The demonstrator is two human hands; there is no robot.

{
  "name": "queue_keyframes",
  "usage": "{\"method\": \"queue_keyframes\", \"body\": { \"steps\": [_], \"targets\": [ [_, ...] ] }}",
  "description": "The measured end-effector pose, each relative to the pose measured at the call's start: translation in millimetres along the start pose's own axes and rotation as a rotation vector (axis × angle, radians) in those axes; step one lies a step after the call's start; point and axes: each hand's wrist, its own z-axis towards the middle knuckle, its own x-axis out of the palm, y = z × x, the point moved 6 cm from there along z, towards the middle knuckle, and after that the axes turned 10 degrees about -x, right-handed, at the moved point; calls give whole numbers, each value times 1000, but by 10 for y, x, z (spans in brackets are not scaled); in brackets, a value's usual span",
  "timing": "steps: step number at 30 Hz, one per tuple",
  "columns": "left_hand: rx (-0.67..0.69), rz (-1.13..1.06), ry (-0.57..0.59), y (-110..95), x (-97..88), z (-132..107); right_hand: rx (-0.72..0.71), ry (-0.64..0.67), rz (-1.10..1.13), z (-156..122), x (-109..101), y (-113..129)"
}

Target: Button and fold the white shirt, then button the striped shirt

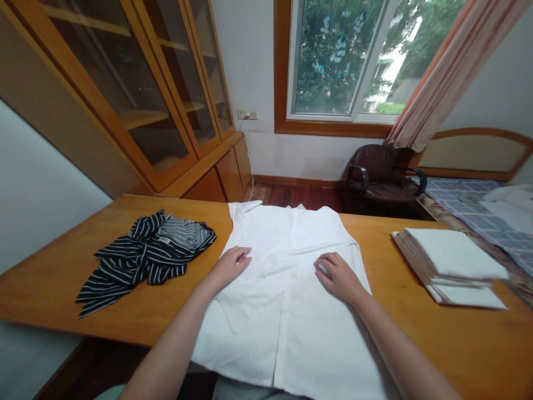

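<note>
Pressing white shirt (pixel 291 266) flat, both hands; collar pointing away.

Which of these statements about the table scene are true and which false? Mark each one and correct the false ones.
1. Both the left hand and the right hand rest on the white shirt. True.
2. The striped garment lies neatly folded to the right of the shirt. False: it lies crumpled to its left.
3. A stack of folded white cloths sits at the right end of the wooden table. True.
4. The white shirt lies wholly on the table. False: its near part hangs over the front edge.
</note>
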Motion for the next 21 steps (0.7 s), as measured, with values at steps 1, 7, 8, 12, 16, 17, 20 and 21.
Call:
{"method": "queue_keyframes", "body": {
  "steps": [1, 7, 8, 12, 16, 17, 20, 21],
  "targets": [
    [-61, -34, 61, 24, -4, -120, -3, -5, -8, -12, -3, -3],
    [-214, -124, 312, 138, -28, -699, -110, 23, -107, -5, 69, 62],
    [-219, -161, 322, 130, -35, -741, -130, 37, -132, 2, 85, 80],
    [-296, -407, 296, 71, -66, -821, -143, 55, -230, 25, 121, 79],
    [-323, -694, 319, 23, -51, -895, -120, 13, -279, 18, 121, 27],
    [-328, -718, 333, 32, -38, -916, -116, -1, -281, 9, 116, 19],
    [-356, -630, 326, 117, 3, -956, -114, -38, -276, -35, 86, 16],
    [-363, -576, 314, 151, 15, -961, -117, -46, -272, -53, 76, 19]
  ]
}}
